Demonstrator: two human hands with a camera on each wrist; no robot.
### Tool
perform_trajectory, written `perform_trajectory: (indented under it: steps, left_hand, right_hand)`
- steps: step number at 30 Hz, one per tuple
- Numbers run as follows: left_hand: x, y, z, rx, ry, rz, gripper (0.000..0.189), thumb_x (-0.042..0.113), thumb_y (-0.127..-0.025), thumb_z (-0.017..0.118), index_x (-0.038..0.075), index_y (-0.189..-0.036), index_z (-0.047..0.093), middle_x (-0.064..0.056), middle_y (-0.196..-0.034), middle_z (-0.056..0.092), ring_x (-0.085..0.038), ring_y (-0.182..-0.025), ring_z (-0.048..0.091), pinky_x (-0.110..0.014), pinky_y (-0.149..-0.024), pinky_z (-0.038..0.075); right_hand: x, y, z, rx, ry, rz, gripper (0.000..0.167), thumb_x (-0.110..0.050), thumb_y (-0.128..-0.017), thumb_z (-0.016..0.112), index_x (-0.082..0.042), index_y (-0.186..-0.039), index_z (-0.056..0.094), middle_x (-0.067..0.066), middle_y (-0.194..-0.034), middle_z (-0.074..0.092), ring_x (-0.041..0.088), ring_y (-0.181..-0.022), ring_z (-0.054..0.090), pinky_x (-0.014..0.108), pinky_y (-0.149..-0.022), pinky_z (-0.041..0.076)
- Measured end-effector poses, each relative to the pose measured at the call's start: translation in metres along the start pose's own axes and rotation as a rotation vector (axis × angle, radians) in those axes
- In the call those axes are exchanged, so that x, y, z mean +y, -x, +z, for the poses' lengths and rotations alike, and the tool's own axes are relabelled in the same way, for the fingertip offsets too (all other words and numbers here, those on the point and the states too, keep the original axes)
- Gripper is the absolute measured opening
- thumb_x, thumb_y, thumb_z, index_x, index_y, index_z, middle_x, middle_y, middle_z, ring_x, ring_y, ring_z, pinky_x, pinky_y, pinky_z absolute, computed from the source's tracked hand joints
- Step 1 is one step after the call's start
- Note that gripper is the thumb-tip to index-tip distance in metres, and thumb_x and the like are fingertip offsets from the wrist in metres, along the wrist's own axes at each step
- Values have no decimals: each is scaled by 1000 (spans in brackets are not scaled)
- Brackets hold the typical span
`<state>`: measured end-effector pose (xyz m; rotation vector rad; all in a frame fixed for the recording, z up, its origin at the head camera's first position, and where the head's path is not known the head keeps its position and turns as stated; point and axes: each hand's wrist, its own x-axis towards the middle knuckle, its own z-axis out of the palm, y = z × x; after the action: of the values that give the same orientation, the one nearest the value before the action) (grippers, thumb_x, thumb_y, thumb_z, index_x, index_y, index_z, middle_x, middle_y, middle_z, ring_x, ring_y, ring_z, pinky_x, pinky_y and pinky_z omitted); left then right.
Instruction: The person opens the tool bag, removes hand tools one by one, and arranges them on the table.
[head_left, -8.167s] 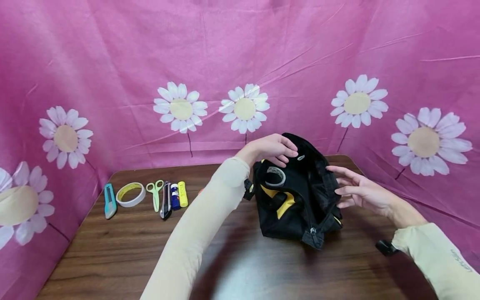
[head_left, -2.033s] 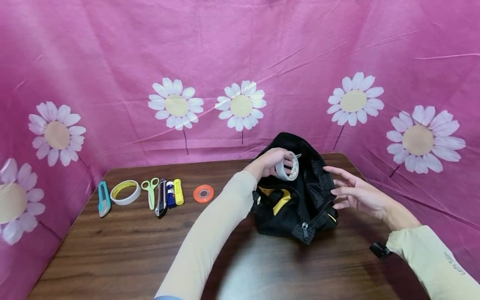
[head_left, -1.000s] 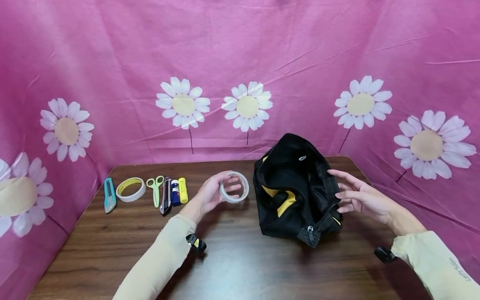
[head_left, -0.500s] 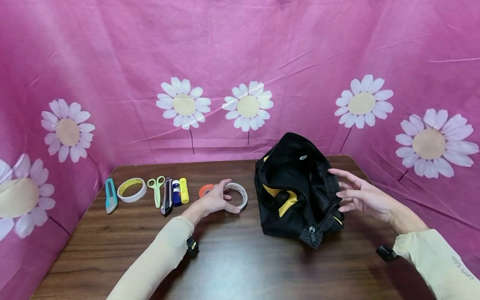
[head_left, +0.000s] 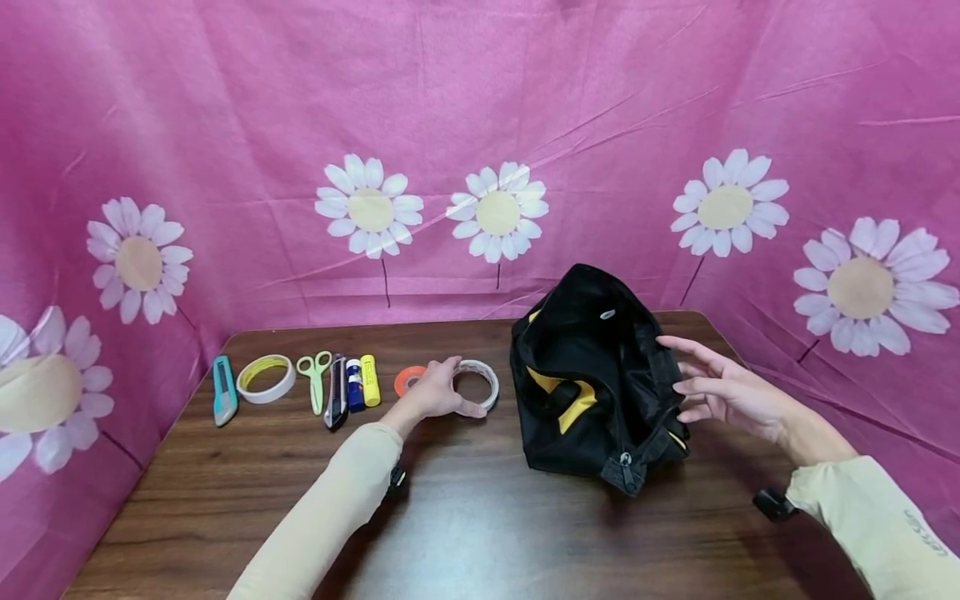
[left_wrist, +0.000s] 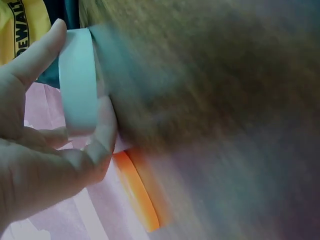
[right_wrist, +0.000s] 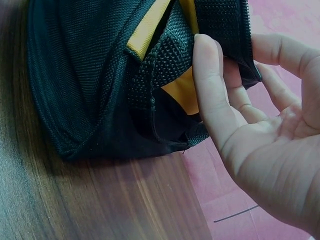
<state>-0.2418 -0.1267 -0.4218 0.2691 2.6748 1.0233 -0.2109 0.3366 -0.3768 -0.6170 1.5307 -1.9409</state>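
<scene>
Left of the bag, my left hand [head_left: 435, 393] holds a white roll of tape [head_left: 489, 385] at the tabletop. The left wrist view shows the thumb on one side of the tape roll [left_wrist: 77, 82] and the fingers round its other side. An orange roll of tape [head_left: 407, 377] lies just left of it, partly behind the hand. My right hand [head_left: 735, 398] holds the right rim of a black and yellow tool bag [head_left: 555, 433], whose mouth gapes wide. In the right wrist view the thumb lies against the bag's outer side [right_wrist: 90, 85], near a webbing strap.
A row on the left of the wooden table [head_left: 225, 517] holds a teal utility knife [head_left: 223, 392], another tape roll [head_left: 279, 393], green scissors [head_left: 316, 387], a dark box cutter [head_left: 336, 396], a blue glue stick [head_left: 355, 387] and a yellow stick [head_left: 371, 383]. A pink flowered cloth [head_left: 600, 100] hangs behind.
My left hand has carried the white tape roll leftward out of the bag's mouth and down to the table beside the orange roll. The right hand has stayed at the bag's rim.
</scene>
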Motion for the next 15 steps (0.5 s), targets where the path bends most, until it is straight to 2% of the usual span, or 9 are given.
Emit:
perform_trajectory:
  steps: [3,8,10,15]
  left_hand:
    - [2,-4,0,27,-52,-16,104,42,-66,96,2,-148,45,-23,-134,52,-34,-126,48,-50,-105,43]
    - [4,-8,2,54,-74,-53,107,45,-67,95,0,-149,43,-23,-134,51,-34,-125,48,-50,-103,44]
    - [4,-9,2,65,-95,-66,104,47,-67,94,0,-146,47,-23,-132,52,-37,-124,47,-51,-103,43]
    - [0,-10,0,59,-160,-64,96,52,-70,91,-2,-140,53,-21,-123,58,-39,-121,48,-50,-103,42]
  right_hand:
    - [-1,0,0,4,11,0,68,13,-105,31,-19,-163,16,5,-136,54,17,-102,67,45,-84,60]
    - [-4,-1,0,13,34,4,68,12,-105,32,-20,-163,16,4,-138,53,18,-102,67,45,-84,60]
    - [-4,-1,0,17,39,8,68,12,-105,32,-21,-163,18,3,-138,53,17,-102,66,45,-85,60]
    - [-2,0,1,5,23,8,67,11,-106,32,-23,-162,20,3,-135,53,16,-102,65,45,-85,60]
